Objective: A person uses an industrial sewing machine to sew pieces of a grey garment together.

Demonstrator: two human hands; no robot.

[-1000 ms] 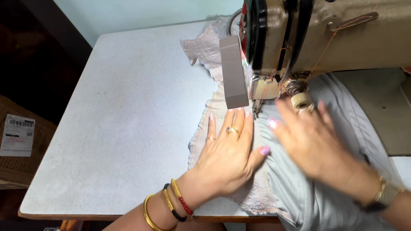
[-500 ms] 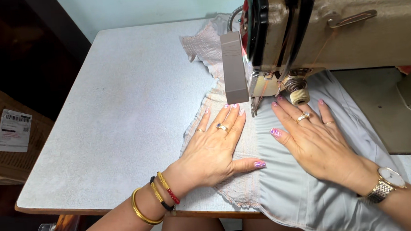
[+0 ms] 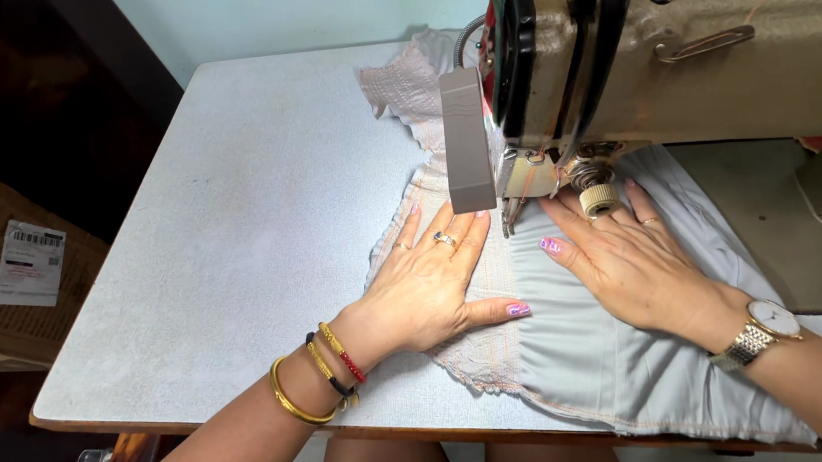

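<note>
Both hands lie flat, fingers spread, on the pale grey cloth with a smocked pink panel point(image 3: 585, 365): left hand point(image 3: 431, 284) on the smocking, right hand point(image 3: 625, 261) beside the beige sewing machine point(image 3: 714, 41), on the speckled grey table point(image 3: 260, 225).

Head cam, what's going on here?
A person sits at an industrial sewing machine on a pale grey table. The left hand lies flat on a pinkish smocked fabric, and the right hand lies flat on a light grey fabric. Both press the pieces down just in front of the needle area. Neither hand grasps anything.
</note>
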